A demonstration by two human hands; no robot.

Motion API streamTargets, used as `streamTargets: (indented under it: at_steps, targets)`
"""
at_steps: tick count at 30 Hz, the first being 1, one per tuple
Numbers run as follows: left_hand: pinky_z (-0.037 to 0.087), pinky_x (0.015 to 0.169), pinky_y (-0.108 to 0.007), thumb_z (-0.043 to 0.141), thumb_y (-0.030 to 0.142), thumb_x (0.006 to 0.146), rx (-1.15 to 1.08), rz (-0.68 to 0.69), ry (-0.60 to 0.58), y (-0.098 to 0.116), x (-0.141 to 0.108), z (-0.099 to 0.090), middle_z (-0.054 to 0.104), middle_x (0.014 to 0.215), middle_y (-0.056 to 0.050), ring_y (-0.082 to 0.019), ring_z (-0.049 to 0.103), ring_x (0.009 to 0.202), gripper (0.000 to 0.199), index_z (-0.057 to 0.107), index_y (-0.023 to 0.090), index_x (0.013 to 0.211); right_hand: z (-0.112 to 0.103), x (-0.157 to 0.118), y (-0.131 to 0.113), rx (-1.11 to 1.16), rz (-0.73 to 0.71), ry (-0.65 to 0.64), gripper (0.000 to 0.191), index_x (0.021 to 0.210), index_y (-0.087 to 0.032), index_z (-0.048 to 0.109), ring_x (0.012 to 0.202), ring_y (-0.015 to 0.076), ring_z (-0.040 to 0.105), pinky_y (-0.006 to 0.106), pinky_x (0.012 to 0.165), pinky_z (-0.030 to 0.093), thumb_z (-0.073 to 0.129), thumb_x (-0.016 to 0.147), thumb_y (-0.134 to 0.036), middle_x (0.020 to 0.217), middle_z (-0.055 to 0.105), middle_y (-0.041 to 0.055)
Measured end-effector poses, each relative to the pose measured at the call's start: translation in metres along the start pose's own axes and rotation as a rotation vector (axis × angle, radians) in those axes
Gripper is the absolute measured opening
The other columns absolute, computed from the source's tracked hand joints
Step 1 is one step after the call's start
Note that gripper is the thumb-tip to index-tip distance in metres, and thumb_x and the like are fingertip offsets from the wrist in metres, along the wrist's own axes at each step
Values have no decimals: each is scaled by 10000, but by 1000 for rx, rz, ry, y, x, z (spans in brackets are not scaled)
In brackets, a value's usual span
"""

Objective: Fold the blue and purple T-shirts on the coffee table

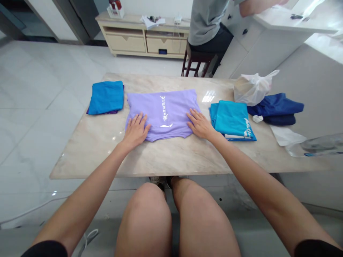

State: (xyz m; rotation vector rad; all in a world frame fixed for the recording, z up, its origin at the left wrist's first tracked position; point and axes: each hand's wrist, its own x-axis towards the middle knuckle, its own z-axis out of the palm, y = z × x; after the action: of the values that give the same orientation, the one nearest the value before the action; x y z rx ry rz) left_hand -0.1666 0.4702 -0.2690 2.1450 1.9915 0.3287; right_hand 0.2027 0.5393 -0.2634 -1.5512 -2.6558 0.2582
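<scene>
A lavender T-shirt (150, 117) with white printed characters lies spread on the marble-topped table (88, 150), its neckline toward me. My left hand (135, 131) rests flat on the shirt's near left part, fingers spread. On its right edge lies my right hand (199, 125), also flat with the fingers apart. Beyond my left hand is a folded blue garment (106, 96) with purple cloth showing beneath it. Just right of my right hand sits a stack of folded turquoise garments (232, 119) with white lettering at one corner.
At the table's right are a knotted white plastic bag (252, 89), dark blue cloth (280, 107), a white paper (286, 135) and a clear bottle (318, 145) on its side. Behind the table, a person (207, 23) in grey sits on a dark stool (197, 59) near a low cabinet (125, 41).
</scene>
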Motion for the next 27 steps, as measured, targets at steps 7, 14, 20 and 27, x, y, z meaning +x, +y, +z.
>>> streamTargets:
  at_steps: [7,14,20,27]
  targets:
    - [86,1441,-588,320,586,1110,72,-72,-7,-12,15,19,233,1913,-134,-361,162,1784,795,357,206,1808,31,5,-2,-2,151,23,753,1834,-173,282,1793,364,86,568,1442,137,414,1168,-497,1924,152,142]
    - [308,1327,-711,408,560,1100,209,-127,-137,16,-37,-16,324,1853,-259,-514,301,1709,777,433,163,1768,0,-54,-58,49,269,-161,746,1821,-147,319,1783,404,116,570,1432,175,469,1157,-453,1907,166,196]
    - [528,1111,-657,725,458,927,242,-53,-263,64,-79,-88,767,1332,-333,-520,685,1332,480,830,152,1281,-89,-87,-67,386,367,-345,443,1445,-148,730,1145,338,847,440,1005,679,610,1085,-378,1290,841,190]
    - [566,982,-417,517,330,1088,132,228,-207,161,-125,-74,785,1251,-176,-332,732,1213,298,785,246,1188,-125,-86,-32,547,599,79,388,1381,-133,708,1021,260,853,276,829,652,568,1146,-407,1221,848,193]
